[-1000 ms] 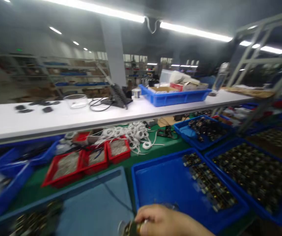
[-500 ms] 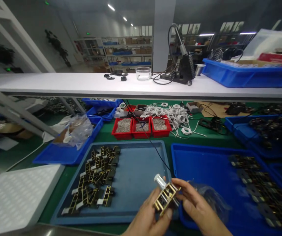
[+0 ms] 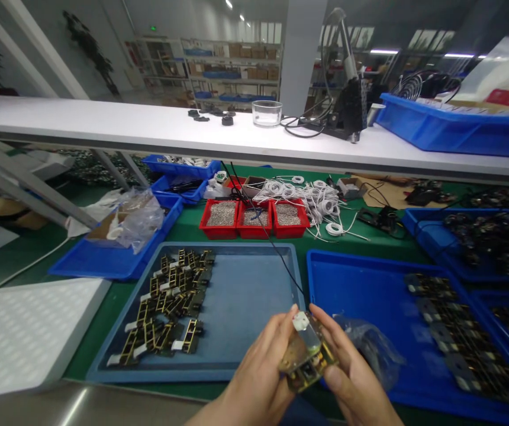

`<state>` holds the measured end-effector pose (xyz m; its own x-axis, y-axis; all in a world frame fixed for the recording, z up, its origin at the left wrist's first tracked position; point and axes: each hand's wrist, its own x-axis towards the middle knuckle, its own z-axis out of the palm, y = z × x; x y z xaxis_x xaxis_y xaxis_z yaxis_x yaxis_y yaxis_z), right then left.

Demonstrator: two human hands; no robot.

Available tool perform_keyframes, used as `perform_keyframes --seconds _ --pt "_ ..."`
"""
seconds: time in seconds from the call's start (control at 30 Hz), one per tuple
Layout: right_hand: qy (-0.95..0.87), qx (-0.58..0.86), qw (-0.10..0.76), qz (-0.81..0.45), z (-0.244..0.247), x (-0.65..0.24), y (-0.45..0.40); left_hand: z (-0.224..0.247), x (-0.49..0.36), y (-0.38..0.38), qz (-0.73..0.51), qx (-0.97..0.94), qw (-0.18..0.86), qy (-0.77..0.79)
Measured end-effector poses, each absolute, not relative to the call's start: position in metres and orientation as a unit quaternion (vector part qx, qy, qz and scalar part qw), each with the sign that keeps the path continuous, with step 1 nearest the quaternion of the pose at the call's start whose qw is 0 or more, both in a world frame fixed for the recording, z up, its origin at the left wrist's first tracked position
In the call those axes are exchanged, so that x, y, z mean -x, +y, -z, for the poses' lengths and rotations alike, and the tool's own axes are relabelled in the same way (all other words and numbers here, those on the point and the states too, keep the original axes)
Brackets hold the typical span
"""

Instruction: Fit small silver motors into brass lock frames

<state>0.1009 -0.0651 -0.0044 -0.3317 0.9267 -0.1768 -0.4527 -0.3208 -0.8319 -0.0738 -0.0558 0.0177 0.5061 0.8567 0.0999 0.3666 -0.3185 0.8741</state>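
Observation:
Between my two hands is a small brass-framed motor assembly (image 3: 306,349), with a silvery body and a white end piece pointing away from me. My left hand (image 3: 261,364) grips its left side, the fingers along the edge. On the right side, my right hand (image 3: 347,370) closes on it, thumb at the near lower corner. The assembly is above the gap between a grey-blue tray (image 3: 254,296) and a blue tray (image 3: 347,284). Similar brass-framed assemblies (image 3: 166,302) lie in several rows at the left of the grey-blue tray.
Flat dark assemblies (image 3: 454,337) line the blue tray's right side, and a clear plastic bag (image 3: 374,352) lies near my right hand. Red bins (image 3: 219,234) of small metal parts stand behind, beside coiled white cables (image 3: 321,198). A white shelf (image 3: 148,127) crosses above; white foam (image 3: 32,331) lies left.
The assembly has been turned over in my hands, so its flat face and white end now show. My right hand has closed in around it. The camera view has tilted slightly downward.

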Motion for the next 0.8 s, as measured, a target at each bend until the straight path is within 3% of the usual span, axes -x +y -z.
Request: perform_keyframes --seconds 0.2,0.43,0.8 --pt "-0.318 0.349 0.495 -0.729 -0.003 -0.096 -0.068 -0.025 0.072 -0.055 -0.288 -0.757 0.422 0.407" --pt "-0.159 0.334 0.536 -0.759 -0.018 -0.090 -0.066 -0.023 0.074 -0.057 -0.316 -0.713 0.456 0.429" --pt "-0.071 0.247 0.500 -0.827 -0.017 -0.085 -0.062 -0.029 0.072 -0.051 -0.371 -0.652 0.486 0.449"
